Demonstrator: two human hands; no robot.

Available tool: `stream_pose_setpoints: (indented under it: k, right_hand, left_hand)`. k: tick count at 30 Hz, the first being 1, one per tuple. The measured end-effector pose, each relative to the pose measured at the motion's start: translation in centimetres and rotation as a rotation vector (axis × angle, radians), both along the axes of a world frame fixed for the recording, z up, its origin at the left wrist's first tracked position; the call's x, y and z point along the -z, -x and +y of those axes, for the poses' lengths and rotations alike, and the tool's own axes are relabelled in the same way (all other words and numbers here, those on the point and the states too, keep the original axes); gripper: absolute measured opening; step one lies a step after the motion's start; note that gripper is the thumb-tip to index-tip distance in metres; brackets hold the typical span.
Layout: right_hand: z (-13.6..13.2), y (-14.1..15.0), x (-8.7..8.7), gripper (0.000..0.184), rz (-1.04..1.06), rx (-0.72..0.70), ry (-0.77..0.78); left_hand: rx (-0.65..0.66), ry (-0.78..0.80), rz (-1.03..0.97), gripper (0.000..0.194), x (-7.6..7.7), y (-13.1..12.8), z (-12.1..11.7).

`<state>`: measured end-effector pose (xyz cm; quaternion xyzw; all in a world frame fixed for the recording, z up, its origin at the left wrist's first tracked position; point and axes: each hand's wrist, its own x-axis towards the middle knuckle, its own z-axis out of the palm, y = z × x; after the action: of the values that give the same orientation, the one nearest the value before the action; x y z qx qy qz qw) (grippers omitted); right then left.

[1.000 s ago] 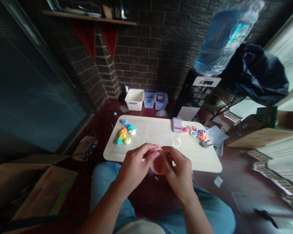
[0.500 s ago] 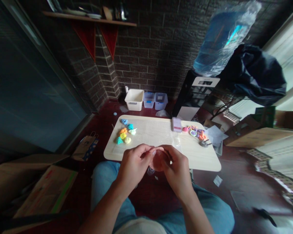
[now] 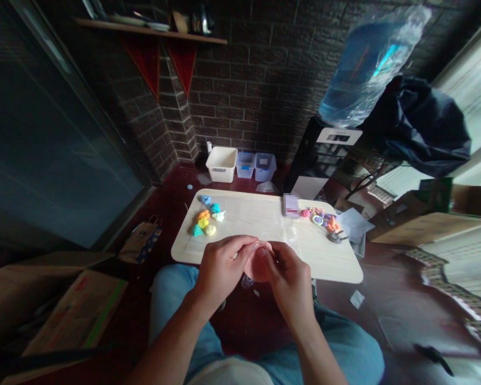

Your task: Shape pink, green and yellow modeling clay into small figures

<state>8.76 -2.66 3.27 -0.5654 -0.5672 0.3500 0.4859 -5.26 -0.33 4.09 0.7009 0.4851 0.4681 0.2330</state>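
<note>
Between my two hands is a flattened round piece of pink modelling clay (image 3: 258, 267), held up over the near edge of the low table (image 3: 324, 262). My left hand (image 3: 224, 267) pinches its left and upper rim. On the other side, my right hand (image 3: 287, 275) grips the right rim, thumb against the near face. The fingers behind the piece are mostly hidden. Beyond my left hand lie several lumps of coloured clay (image 3: 203, 222) in blue, teal, orange, yellow, green and white. To the right sit several shaped clay pieces (image 3: 317, 219) in pink, purple and orange.
A small pale card or box (image 3: 292, 206) rests at the table's far side. Behind the table are a white bin (image 3: 222, 164) and blue plastic tubs (image 3: 265, 167). A water dispenser (image 3: 316, 160) stands back right, with cardboard boxes (image 3: 420, 224) farther right and others at left.
My fingers have shifted slightly along the upper rim of the pink clay, and more of its round face shows. The view has moved a little; the table's items are unchanged.
</note>
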Motion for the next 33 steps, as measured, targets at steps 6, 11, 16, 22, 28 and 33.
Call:
stream_pose_setpoints:
  k: [6, 11, 16, 22, 28, 33]
  right_hand:
    - [0.2, 0.2, 0.0, 0.021, 0.043, 0.084, -0.017]
    - [0.2, 0.1, 0.1, 0.023, 0.089, 0.035, 0.007]
    - [0.7, -0.5, 0.1, 0.019, -0.076, -0.108, -0.071]
    - [0.8, -0.5, 0.3, 0.017, -0.249, -0.107, -0.2]
    - [0.6, -0.5, 0.5, 0.018, -0.179, -0.057, -0.145]
    - [0.2, -0.4, 0.4, 0.02, -0.083, -0.067, -0.111]
  left_hand:
    - [0.017, 0.211, -0.09, 0.023, 0.2, 0.0, -0.2]
    - [0.043, 0.339, -0.071, 0.018, 0.2, 0.5, -0.1]
    - [0.033, 0.277, 0.087, 0.014, -0.4, 0.8, -0.1]
    - [0.014, 0.248, 0.173, 0.014, -0.7, 0.7, -0.3]
    - [0.042, 0.218, 0.094, 0.02, -0.3, 0.6, 0.1]
    - [0.055, 0.076, 0.087, 0.016, -0.2, 0.3, 0.4]
